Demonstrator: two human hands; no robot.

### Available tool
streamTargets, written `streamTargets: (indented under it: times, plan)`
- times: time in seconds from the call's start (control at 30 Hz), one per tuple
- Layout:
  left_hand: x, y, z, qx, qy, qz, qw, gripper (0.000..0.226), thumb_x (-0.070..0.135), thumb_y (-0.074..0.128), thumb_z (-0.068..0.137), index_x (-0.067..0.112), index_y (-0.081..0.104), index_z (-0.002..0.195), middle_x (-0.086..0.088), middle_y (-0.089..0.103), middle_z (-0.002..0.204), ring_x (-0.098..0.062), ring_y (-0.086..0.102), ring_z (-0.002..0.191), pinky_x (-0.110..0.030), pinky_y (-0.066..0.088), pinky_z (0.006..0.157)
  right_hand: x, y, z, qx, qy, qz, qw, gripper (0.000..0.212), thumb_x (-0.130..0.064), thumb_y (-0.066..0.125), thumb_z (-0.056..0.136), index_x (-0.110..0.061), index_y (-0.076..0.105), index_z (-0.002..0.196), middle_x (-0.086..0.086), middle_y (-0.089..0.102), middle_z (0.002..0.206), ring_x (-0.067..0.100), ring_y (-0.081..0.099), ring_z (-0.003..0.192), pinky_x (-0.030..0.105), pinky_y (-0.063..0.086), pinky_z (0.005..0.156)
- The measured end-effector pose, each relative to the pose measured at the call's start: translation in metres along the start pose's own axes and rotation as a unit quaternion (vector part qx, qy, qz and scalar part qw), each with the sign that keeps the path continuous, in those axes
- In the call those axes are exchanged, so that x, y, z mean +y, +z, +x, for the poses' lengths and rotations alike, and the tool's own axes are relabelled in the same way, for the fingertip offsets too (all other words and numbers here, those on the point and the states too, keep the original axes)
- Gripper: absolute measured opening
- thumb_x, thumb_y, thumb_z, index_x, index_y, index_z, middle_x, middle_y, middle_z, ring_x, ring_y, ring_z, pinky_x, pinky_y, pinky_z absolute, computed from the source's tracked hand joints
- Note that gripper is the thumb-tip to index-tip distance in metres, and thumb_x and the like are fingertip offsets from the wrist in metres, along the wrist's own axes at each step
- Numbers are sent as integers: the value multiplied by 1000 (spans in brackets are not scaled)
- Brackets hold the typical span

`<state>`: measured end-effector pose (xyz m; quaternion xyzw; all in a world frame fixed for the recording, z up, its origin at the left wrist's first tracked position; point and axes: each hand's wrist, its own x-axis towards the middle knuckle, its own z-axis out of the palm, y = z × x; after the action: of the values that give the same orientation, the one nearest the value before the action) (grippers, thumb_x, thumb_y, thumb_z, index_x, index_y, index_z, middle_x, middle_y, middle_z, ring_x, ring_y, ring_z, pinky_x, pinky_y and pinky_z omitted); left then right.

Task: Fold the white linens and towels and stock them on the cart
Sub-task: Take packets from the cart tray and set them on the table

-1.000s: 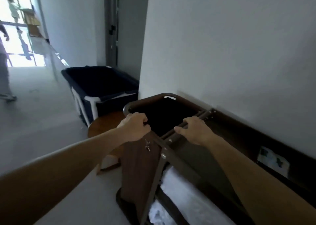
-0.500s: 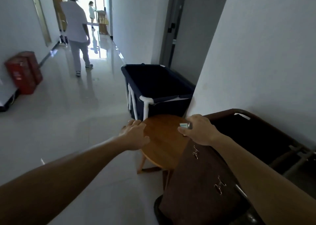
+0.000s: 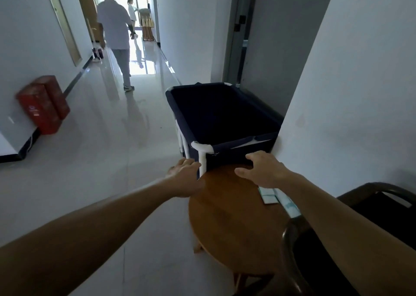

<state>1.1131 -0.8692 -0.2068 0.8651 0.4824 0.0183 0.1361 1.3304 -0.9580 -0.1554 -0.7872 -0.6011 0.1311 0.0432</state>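
Left hand [image 3: 186,178] and right hand [image 3: 263,172] spread empty above the worktop [image 3: 229,217]; my right forearm could sweep the packets [image 3: 269,195] off.

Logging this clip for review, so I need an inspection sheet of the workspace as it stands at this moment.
Surface: round wooden table, small white packets lying near its right edge.
Job's things: dark cart at lower right; linens, nothing seen.
Clutter: navy bin beyond the table; red box against the left wall.
Hands: left hand open, at the table's left edge; right hand open, above its far edge.
Cables: nothing seen.
Surroundings: glossy corridor floor; a person seen from behind.
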Motion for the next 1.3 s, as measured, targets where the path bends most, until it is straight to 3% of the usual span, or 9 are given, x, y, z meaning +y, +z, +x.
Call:
streamTargets:
  times: [0.17,0.3,0.57,0.7,0.8,0.87,1.03,1.3]
  plan:
    - [1,5,73,-23,34,-26,999,62,45,55,88,19,42,142,-5,42,145,-27,36,133,-42,38,103,23,3,60,-24,38,-16,999,80,-67,49,91,-18,32,152,8,36,155,29,38,139,48,38,111]
    - [-5,19,146,-68,89,-31,993,72,49,51,88,19,32,151,-6,30,154,-27,25,143,-48,31,114,45,6,111,-55,101,-13,993,81,-68,48,91,-17,33,152,10,38,153,30,42,135,46,38,109]
    - [-8,38,278,-164,211,0,964,71,51,46,96,19,22,154,-5,18,160,-26,10,149,-47,21,119,78,16,193,-87,238,44,966,74,-64,48,93,-14,40,146,10,45,145,28,47,128,40,41,105]
    - [9,57,316,-211,243,-10,947,69,48,44,99,17,20,156,-5,17,161,-26,11,149,-47,20,120,101,49,207,-88,301,107,944,59,-59,51,94,-14,54,133,9,56,131,19,53,103,24,38,77]
    - [26,83,335,-247,260,-18,933,67,47,43,101,15,19,155,-6,20,160,-25,15,148,-43,19,120,130,79,211,-96,344,122,926,52,-57,52,94,-15,59,124,5,59,115,16,51,90,26,39,68]
    - [41,102,346,-257,262,-14,930,65,45,46,101,14,25,154,-7,26,158,-25,20,146,-39,21,119,153,99,214,-91,368,143,914,49,-55,52,94,-13,60,120,8,61,116,16,51,86,26,38,62]
    - [77,146,378,-296,240,8,925,60,42,51,99,13,35,149,-8,38,151,-25,34,140,-36,26,116,212,150,231,-110,411,185,886,50,-50,54,93,-8,60,119,15,62,123,29,59,106,28,38,72]
    - [103,229,436,-357,201,34,912,62,42,50,99,13,32,151,-10,35,154,-26,31,142,-40,28,117,277,232,281,-105,443,243,857,53,-51,55,92,-10,56,126,13,59,123,31,57,110,35,50,86]
